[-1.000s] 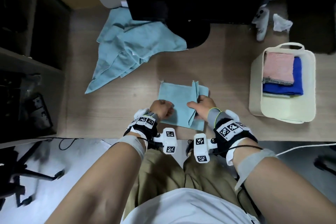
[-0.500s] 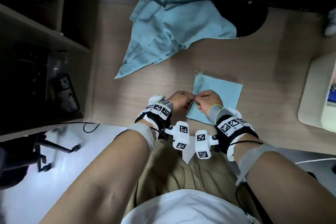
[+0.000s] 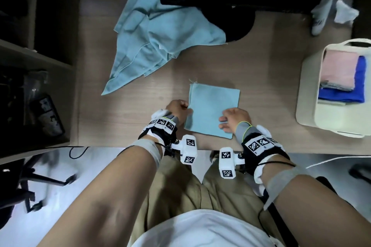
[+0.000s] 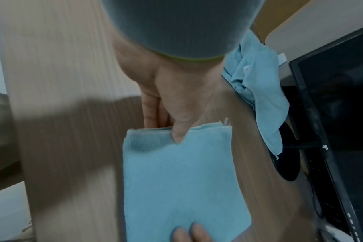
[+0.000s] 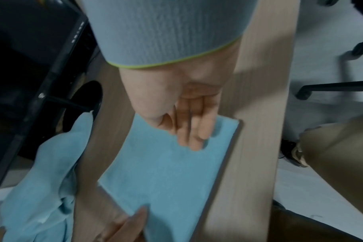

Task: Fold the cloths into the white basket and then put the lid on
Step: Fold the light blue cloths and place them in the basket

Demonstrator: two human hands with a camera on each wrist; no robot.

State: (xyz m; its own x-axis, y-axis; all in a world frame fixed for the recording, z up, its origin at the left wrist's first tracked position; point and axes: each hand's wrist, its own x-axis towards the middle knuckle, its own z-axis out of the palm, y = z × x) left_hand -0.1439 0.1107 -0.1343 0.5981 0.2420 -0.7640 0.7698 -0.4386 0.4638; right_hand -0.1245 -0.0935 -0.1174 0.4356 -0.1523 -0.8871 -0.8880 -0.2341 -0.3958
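Pinching the left edge of the folded light-blue cloth (image 3: 212,110), the left hand (image 3: 177,109) has thumb on top and fingers beneath; that grip is clamped on it. The right hand (image 3: 233,119) rests flat, fingers straight, near its right corner. It lies on the bench (image 3: 130,118), apart from the white basket (image 3: 305,106), which already holds pink and dark-blue folded cloths. A crumpled blue pile (image 3: 156,40) remains; no lid is visible.

Folded light-blue cloth (image 3: 212,109) flat on desk; white basket (image 3: 313,118) at right (pink, blue cloths inside).
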